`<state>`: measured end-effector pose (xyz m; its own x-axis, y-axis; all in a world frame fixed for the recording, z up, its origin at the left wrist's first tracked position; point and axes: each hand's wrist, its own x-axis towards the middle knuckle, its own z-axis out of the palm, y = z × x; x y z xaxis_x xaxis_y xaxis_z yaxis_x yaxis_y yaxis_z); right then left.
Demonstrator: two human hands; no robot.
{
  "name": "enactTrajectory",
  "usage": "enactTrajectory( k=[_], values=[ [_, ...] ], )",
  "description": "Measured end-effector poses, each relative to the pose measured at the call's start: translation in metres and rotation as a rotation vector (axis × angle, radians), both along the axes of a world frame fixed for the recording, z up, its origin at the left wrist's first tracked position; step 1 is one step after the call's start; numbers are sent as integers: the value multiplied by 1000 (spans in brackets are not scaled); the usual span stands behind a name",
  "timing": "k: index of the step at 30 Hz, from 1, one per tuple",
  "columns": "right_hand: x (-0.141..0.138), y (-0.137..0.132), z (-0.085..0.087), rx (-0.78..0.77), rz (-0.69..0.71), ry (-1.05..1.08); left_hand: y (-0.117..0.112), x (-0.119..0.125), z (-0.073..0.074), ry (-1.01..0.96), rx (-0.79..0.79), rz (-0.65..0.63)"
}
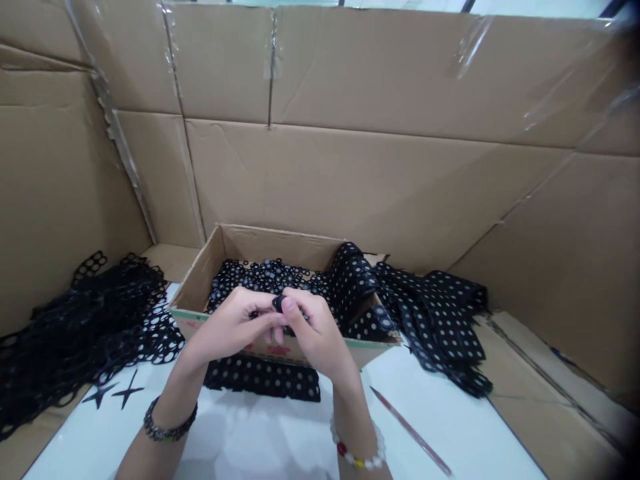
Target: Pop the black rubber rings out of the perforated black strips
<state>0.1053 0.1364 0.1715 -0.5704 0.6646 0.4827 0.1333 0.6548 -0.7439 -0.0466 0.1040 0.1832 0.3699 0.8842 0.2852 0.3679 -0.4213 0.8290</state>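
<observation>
your right hand (310, 330) is pinched shut on a small black ring (279, 304), and your left hand (231, 327) curls in just beside it (you can't tell if the left has hold of the ring too). both work over the front wall of a cardboard box (215, 321) heaped with more rings (260, 279). dotted black strips (440, 327) spill past its right edge, black mesh (90, 327) lies left, a thin red stick (413, 432) rests on the white table (250, 433), and cardboard sheets (350, 187) wall the back.
</observation>
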Motion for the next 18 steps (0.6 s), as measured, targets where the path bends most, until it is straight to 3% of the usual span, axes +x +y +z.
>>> enactTrajectory(
  k=[7, 11, 16, 18],
  values=[
    [10, -2, 4, 118, -17, -222, -8, 2, 4, 72, 14, -36],
    [10, -9, 7, 194, -140, -330, -7, 5, 2, 102, 33, 23],
    [14, -16, 12, 172, -120, -308, -4, 2, -1, 15, -38, -74],
    [16, -17, 13, 157, -157, -302, -4, 2, -1, 30, -22, -48]
  ],
)
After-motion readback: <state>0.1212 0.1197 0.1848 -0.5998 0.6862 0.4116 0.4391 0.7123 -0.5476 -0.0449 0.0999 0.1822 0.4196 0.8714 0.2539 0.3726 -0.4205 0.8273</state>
